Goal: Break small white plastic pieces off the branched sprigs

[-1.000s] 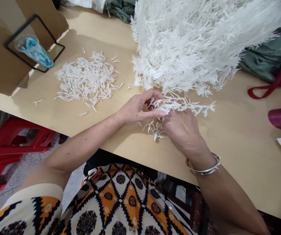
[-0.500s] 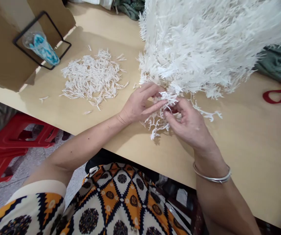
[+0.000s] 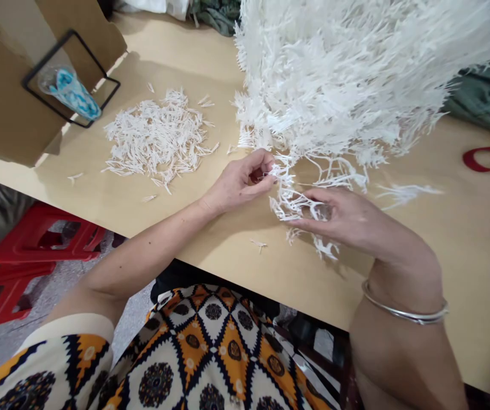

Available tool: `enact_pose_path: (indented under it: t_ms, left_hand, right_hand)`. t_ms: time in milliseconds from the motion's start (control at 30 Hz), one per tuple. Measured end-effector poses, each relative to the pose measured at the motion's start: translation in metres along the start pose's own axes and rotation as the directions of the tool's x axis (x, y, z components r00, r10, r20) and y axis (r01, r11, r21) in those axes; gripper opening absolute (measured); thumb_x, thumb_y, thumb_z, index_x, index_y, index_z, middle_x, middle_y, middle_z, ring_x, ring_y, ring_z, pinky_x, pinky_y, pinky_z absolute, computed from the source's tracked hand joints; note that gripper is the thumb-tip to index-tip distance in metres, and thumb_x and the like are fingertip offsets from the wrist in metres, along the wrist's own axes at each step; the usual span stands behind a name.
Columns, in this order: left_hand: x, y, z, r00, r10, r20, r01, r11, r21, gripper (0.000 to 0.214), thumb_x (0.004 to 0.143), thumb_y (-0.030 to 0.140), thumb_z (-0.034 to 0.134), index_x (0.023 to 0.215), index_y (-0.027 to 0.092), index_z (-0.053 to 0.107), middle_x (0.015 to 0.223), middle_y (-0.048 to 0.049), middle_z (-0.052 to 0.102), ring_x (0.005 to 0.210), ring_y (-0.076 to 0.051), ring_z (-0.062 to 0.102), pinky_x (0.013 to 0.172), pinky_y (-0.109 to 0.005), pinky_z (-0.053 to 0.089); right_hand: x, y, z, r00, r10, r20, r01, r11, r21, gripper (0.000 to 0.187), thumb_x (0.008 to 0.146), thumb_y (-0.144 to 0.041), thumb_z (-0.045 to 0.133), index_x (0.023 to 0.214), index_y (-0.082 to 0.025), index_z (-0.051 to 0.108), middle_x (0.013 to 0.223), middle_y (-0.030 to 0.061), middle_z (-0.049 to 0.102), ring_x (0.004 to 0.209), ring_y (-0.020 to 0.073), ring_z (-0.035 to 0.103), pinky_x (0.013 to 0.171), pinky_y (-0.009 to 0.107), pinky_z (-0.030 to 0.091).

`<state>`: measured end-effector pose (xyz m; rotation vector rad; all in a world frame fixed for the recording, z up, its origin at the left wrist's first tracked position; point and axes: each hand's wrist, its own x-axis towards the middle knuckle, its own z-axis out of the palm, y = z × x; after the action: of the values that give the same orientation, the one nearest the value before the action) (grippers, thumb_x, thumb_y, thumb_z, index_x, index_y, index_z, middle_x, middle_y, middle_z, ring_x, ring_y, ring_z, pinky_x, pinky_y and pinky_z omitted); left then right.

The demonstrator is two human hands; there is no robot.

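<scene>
Left hand (image 3: 247, 181) is pinching a white sprig (image 3: 286, 181), right hand (image 3: 351, 222) is probably gripping the same one; small snippet pile (image 3: 153, 136) is sitting done, huge heap (image 3: 339, 80) is waiting lol.

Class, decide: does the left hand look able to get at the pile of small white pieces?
Probably yes: nothing tall seems to stand between the left hand and the pile, though that hand seems to be pinching a white branching piece.

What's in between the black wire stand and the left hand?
A loose pile of thin white pieces lies between the black wire stand and the left hand; the head view shows it.
</scene>
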<state>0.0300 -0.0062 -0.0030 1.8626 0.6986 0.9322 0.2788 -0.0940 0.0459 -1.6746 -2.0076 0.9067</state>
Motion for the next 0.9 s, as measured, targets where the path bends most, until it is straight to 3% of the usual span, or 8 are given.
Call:
enact_pose_path:
  t_ms: [100, 167, 233, 300, 467, 567, 700, 900]
  left_hand:
    - [0.002, -0.006, 0.001, 0.997, -0.053, 0.047, 0.058, 0.993, -0.1, 0.023, 0.096, 0.042, 0.068, 0.101, 0.023, 0.056, 0.082, 0.0032, 0.057, 0.068, -0.009, 0.047, 0.065, -0.025, 0.044]
    - [0.003, -0.007, 0.001, 0.995, -0.069, 0.079, 0.079, 0.987, -0.139, 0.023, 0.095, 0.04, 0.07, 0.1, 0.022, 0.057, 0.084, 0.0027, 0.059, 0.07, -0.008, 0.05, 0.067, -0.024, 0.046]
    - [0.003, -0.005, 0.0, 0.991, -0.068, 0.111, 0.086, 0.981, -0.173, 0.024, 0.093, 0.04, 0.074, 0.099, 0.022, 0.059, 0.085, 0.0022, 0.061, 0.072, -0.008, 0.053, 0.069, -0.025, 0.048]
    - [0.003, -0.004, 0.0, 0.988, -0.052, 0.143, 0.082, 0.974, -0.212, 0.028, 0.092, 0.043, 0.077, 0.098, 0.022, 0.06, 0.087, 0.0014, 0.064, 0.074, -0.008, 0.057, 0.071, -0.026, 0.05]
    - [0.002, -0.006, 0.003, 0.984, 0.011, 0.18, 0.044, 0.953, -0.299, 0.039, 0.094, 0.054, 0.08, 0.096, 0.02, 0.062, 0.094, -0.0017, 0.067, 0.08, -0.009, 0.063, 0.076, -0.027, 0.054]
    - [0.002, -0.004, 0.001, 0.993, 0.063, 0.1, -0.044, 0.981, -0.189, 0.049, 0.087, 0.062, 0.086, 0.096, 0.02, 0.064, 0.1, -0.0038, 0.066, 0.086, -0.012, 0.062, 0.078, -0.028, 0.055]
    - [0.0, 0.007, -0.007, 0.996, 0.091, -0.023, -0.091, 0.996, -0.01, 0.052, 0.094, 0.07, 0.077, 0.113, 0.022, 0.069, 0.117, -0.0098, 0.071, 0.101, -0.018, 0.064, 0.088, -0.033, 0.058]
    - [-0.001, 0.009, -0.008, 0.993, 0.069, 0.094, -0.059, 0.993, -0.099, 0.041, 0.104, 0.06, 0.068, 0.104, 0.021, 0.076, 0.104, -0.0065, 0.079, 0.096, -0.016, 0.071, 0.092, -0.033, 0.059]
  right_hand:
    - [-0.01, -0.002, -0.014, 0.999, 0.018, 0.034, -0.019, 1.0, 0.017, 0.064, 0.077, -0.065, 0.09, 0.132, -0.033, 0.08, 0.133, 0.0084, 0.081, 0.113, 0.0337, 0.076, 0.086, 0.047, 0.063]
    - [-0.014, -0.011, -0.017, 0.999, 0.007, -0.039, -0.003, 0.995, 0.102, 0.045, 0.082, -0.059, 0.089, 0.12, -0.036, 0.083, 0.123, 0.0068, 0.083, 0.111, 0.0316, 0.076, 0.091, 0.048, 0.063]
    - [-0.012, -0.02, -0.012, 0.957, 0.032, -0.288, 0.045, 0.965, 0.257, 0.017, 0.091, -0.046, 0.083, 0.103, -0.033, 0.081, 0.102, 0.006, 0.082, 0.095, 0.0256, 0.076, 0.09, 0.046, 0.062]
    - [-0.005, -0.027, 0.0, 0.887, 0.048, -0.46, 0.135, 0.924, 0.357, 0.022, 0.09, -0.032, 0.082, 0.111, -0.03, 0.077, 0.105, 0.0061, 0.081, 0.094, 0.0222, 0.074, 0.093, 0.045, 0.062]
    - [0.016, -0.024, 0.039, 0.962, 0.122, -0.244, -0.007, 0.905, 0.426, 0.021, 0.091, -0.038, 0.079, 0.105, -0.024, 0.074, 0.1, 0.0036, 0.075, 0.09, 0.0195, 0.069, 0.087, 0.039, 0.059]
    - [0.022, -0.019, 0.051, 0.948, 0.131, -0.29, 0.018, 0.888, 0.46, 0.013, 0.095, -0.037, 0.073, 0.095, -0.025, 0.067, 0.088, 0.0003, 0.068, 0.081, 0.0175, 0.063, 0.077, 0.035, 0.054]
    - [0.02, -0.024, 0.05, 0.967, 0.136, -0.217, -0.023, 0.889, 0.457, 0.016, 0.098, -0.039, 0.07, 0.091, -0.025, 0.066, 0.075, -0.0027, 0.054, 0.068, 0.0153, 0.049, 0.066, 0.032, 0.043]
    - [0.017, -0.035, 0.043, 0.998, 0.034, -0.055, -0.015, 0.948, 0.317, 0.028, 0.102, -0.042, 0.061, 0.08, -0.024, 0.058, 0.072, -0.0016, 0.051, 0.069, 0.0156, 0.046, 0.066, 0.032, 0.038]
